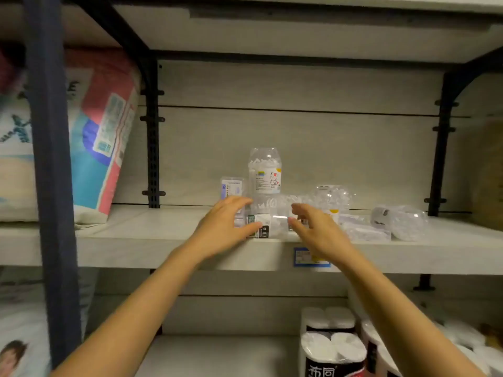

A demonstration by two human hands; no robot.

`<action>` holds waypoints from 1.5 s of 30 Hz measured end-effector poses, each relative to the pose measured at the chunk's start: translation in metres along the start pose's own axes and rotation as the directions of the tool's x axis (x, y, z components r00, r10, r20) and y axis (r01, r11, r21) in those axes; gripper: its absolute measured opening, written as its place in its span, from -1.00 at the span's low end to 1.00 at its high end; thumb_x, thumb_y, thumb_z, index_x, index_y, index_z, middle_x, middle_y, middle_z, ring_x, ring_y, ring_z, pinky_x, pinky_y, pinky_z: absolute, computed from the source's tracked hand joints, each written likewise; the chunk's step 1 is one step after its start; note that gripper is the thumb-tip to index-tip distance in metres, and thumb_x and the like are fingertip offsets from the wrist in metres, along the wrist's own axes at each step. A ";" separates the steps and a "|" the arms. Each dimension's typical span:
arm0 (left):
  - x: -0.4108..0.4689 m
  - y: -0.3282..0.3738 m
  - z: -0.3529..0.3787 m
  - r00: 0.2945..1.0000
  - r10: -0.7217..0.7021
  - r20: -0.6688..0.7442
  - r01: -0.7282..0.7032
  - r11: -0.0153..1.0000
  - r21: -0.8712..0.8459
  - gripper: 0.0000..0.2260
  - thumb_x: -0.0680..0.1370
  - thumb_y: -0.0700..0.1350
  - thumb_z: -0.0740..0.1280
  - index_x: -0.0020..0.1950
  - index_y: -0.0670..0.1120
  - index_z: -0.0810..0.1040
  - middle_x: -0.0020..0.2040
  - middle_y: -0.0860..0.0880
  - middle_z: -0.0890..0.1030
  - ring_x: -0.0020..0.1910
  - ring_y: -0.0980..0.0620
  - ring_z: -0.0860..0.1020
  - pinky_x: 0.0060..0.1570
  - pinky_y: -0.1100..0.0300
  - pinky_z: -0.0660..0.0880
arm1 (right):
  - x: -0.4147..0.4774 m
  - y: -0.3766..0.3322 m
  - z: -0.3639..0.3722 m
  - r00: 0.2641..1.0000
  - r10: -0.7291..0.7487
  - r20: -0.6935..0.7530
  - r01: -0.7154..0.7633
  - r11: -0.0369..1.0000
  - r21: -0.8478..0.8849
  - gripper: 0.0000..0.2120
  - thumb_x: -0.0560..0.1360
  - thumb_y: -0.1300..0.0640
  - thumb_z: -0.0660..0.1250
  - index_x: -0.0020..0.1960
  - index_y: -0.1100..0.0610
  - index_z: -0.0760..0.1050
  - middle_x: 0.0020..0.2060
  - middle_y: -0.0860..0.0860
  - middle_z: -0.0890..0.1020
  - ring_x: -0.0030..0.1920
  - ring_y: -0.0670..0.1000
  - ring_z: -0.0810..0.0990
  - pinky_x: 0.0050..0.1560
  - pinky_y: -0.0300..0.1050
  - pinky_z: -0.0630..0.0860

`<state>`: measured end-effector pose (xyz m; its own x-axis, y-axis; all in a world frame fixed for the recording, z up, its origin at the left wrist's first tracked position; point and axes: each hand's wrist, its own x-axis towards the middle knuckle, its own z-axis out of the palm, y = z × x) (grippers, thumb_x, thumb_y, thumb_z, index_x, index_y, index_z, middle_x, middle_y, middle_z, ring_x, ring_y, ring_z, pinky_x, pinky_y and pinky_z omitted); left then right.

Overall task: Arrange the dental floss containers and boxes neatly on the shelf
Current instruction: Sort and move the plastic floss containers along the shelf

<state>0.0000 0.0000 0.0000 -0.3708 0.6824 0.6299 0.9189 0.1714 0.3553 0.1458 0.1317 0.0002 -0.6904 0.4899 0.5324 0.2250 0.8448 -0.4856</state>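
A clear floss container (272, 217) with a white and black label stands near the front edge of the pale shelf (141, 235). My left hand (226, 227) cups its left side, thumb on the label. My right hand (318, 229) is at its right side with fingers spread; whether it touches is unclear. A taller clear bear-shaped jar (264, 171) is stacked on top of it. A small clear floss box (231, 187) stands behind, to the left. To the right lie another clear jar (333, 198), flat clear boxes (364, 231) and a tipped clear jar (400, 220).
A large soft pack (106, 131) leans at the shelf's left end beside a black slotted upright (153, 137). A blue price tag (302, 257) sits on the shelf's front edge. Toilet-paper packs (332, 344) fill the lower shelf at right. A dark post (51, 159) stands at the left.
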 end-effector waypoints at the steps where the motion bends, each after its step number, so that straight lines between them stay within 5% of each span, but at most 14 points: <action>1: 0.004 -0.002 0.000 0.999 -0.021 0.044 0.021 1.000 -0.008 -0.47 0.46 0.12 0.35 0.37 -0.01 0.37 0.34 0.03 0.44 0.27 0.02 0.42 0.26 0.06 0.39 | 0.005 -0.001 0.003 0.999 0.032 0.034 -0.030 0.999 -0.045 -0.61 0.60 0.06 0.11 0.36 0.20 0.34 0.30 0.13 0.48 0.29 0.12 0.45 0.28 0.02 0.37; 7: 0.007 -0.004 -0.001 0.983 -0.055 0.176 0.079 0.988 -0.130 -0.45 0.36 0.06 0.47 0.31 0.00 0.44 0.13 0.02 0.54 -0.08 0.05 0.54 0.00 0.19 0.50 | 0.010 -0.005 0.008 0.976 0.079 0.202 -0.083 0.997 0.011 -0.57 0.62 0.04 0.01 0.19 0.38 0.43 0.13 0.29 0.54 0.16 0.26 0.48 0.19 0.13 0.38; 10: 0.010 -0.003 -0.002 0.994 -0.088 0.069 0.099 0.978 -0.182 -0.50 0.34 0.05 0.49 0.24 -0.03 0.49 0.09 0.01 0.58 -0.12 0.05 0.55 -0.13 0.27 0.46 | 0.013 -0.004 0.003 0.982 0.046 0.184 -0.089 0.969 0.230 -0.60 0.61 -0.03 0.06 0.29 0.20 0.41 0.20 0.09 0.55 0.14 0.11 0.53 0.11 -0.03 0.47; 14: 0.009 0.006 -0.004 0.981 -0.184 0.061 0.191 0.863 -0.468 -0.48 0.26 0.12 0.53 0.15 -0.01 0.53 0.09 0.03 0.60 0.04 0.04 0.59 0.08 0.11 0.54 | 0.022 -0.020 -0.019 0.986 -0.038 0.160 -0.054 0.846 0.530 -0.60 0.56 -0.07 0.17 0.37 0.00 0.34 0.20 -0.02 0.52 0.05 -0.08 0.58 0.03 -0.22 0.51; 19: -0.003 0.028 -0.022 0.963 -0.069 0.261 0.228 0.725 -0.650 -0.77 0.42 0.03 0.40 0.04 0.01 0.58 -0.02 0.04 0.65 0.01 0.12 0.60 0.08 0.22 0.52 | 0.019 -0.044 -0.045 0.948 -0.247 0.202 0.183 0.939 0.291 -0.58 0.53 -0.10 0.16 0.36 -0.02 0.36 0.12 -0.19 0.44 -0.02 -0.29 0.47 -0.09 -0.36 0.49; 23: -0.011 0.037 -0.039 0.964 0.017 0.265 0.173 0.715 -0.677 -0.59 0.39 0.09 0.30 0.21 0.03 0.52 0.13 0.02 0.64 0.10 0.07 0.60 0.11 0.17 0.52 | 0.011 -0.055 -0.054 0.936 -0.290 0.202 0.244 0.944 0.224 -0.55 0.50 -0.16 0.17 0.34 -0.05 0.38 0.10 -0.17 0.44 -0.01 -0.20 0.51 -0.07 -0.31 0.51; 29: -0.025 0.026 -0.058 0.954 0.015 0.299 0.177 0.777 -0.604 -0.60 0.48 0.07 0.31 0.30 0.02 0.46 0.18 0.00 0.62 0.15 0.07 0.58 0.18 0.14 0.49 | 0.007 -0.064 -0.044 0.908 -0.332 0.254 0.264 0.927 0.267 -0.49 0.42 -0.24 0.16 0.32 -0.11 0.38 0.12 -0.15 0.49 0.09 -0.15 0.52 -0.07 -0.29 0.53; 33: -0.025 0.000 -0.091 0.976 -0.072 0.208 0.170 0.846 -0.505 -0.49 0.40 0.04 0.41 0.31 0.04 0.37 0.20 0.01 0.56 0.16 0.07 0.56 0.14 0.18 0.48 | 0.017 -0.088 -0.011 0.916 -0.381 0.126 0.335 0.899 0.281 -0.58 0.49 -0.13 0.21 0.31 -0.07 0.38 0.10 -0.25 0.45 -0.02 -0.22 0.52 -0.15 -0.42 0.51; 37: -0.026 -0.031 -0.128 0.992 -0.090 0.083 0.115 0.920 -0.374 -0.56 0.43 -0.07 0.42 0.27 0.05 0.39 0.21 0.02 0.48 0.07 0.05 0.58 0.04 0.23 0.54 | 0.039 -0.121 0.028 0.916 -0.393 0.076 0.358 0.889 0.285 -0.58 0.51 -0.10 0.23 0.34 -0.01 0.36 0.27 -0.08 0.47 0.05 -0.10 0.51 -0.07 -0.29 0.49; 45: -0.015 -0.102 -0.158 0.991 -0.113 0.066 0.111 0.993 0.040 -0.64 0.44 -0.11 0.42 0.21 -0.07 0.48 0.20 -0.05 0.51 0.04 0.01 0.55 0.09 0.03 0.55 | 0.084 -0.166 0.107 0.939 -0.286 0.191 0.233 0.937 0.260 -0.56 0.52 -0.02 0.27 0.35 0.10 0.34 0.32 0.06 0.45 0.20 0.04 0.49 0.17 -0.07 0.47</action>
<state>-0.1096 -0.1402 0.0636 -0.4626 0.7040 0.5389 0.8770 0.2741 0.3948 -0.0234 0.0091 0.0514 -0.8438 0.1771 0.5066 -0.1289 0.8494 -0.5117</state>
